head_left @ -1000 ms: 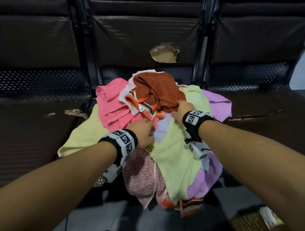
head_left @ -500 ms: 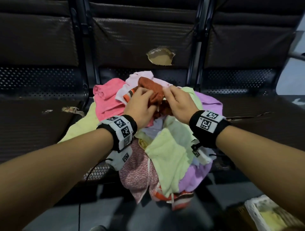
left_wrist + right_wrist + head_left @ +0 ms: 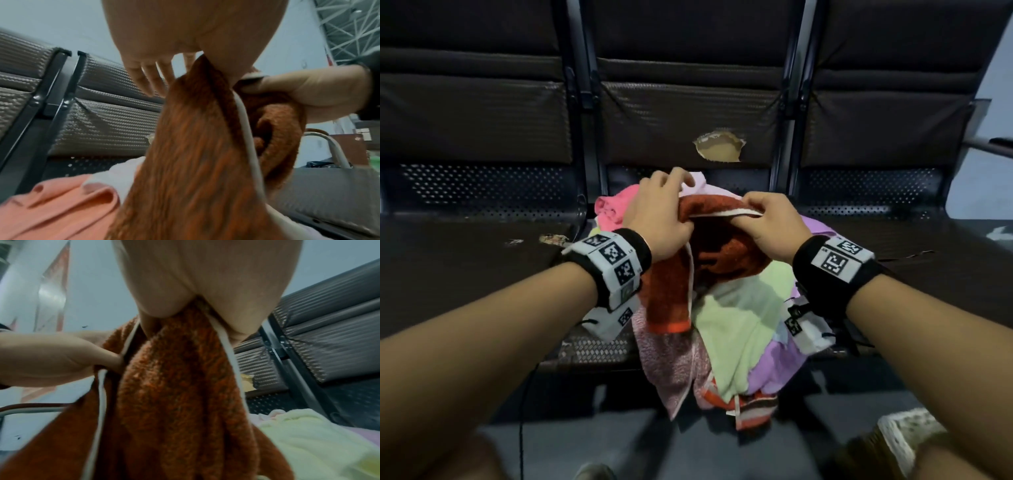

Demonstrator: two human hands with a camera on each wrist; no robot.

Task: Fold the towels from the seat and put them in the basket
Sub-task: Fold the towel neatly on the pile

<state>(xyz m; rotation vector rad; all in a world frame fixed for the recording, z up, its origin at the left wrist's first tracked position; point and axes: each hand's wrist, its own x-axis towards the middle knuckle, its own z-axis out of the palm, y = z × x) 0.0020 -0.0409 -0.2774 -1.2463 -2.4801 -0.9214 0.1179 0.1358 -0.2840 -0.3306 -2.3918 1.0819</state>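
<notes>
A rust-orange towel (image 3: pixel 726 253) with a white hem hangs above the heap of towels (image 3: pixel 739 329) on the middle seat. My left hand (image 3: pixel 664 219) pinches its upper edge between thumb and first finger, the other fingers loose. My right hand (image 3: pixel 763 219) grips the same hemmed edge a little to the right. In the left wrist view the orange towel (image 3: pixel 185 162) drops straight down from the left hand (image 3: pixel 216 65). The right wrist view shows the orange towel (image 3: pixel 180 394) bunched under the right hand (image 3: pixel 205 301). A basket (image 3: pixel 907 435) shows at the bottom right corner.
The heap holds pink (image 3: pixel 616 205), pale green (image 3: pixel 743 318), lilac (image 3: pixel 780 359) and speckled pink (image 3: pixel 671 363) towels and spills over the seat's front edge. Dark padded seats (image 3: pixel 465 267) stand on both sides. The backrest has a torn hole (image 3: pixel 719 150). A thin cable (image 3: pixel 524 404) hangs below my left arm.
Both hands have risen from the heap, lifting the orange towel clear of the other towels. They now hold its upper hem and the towel hangs open below.
</notes>
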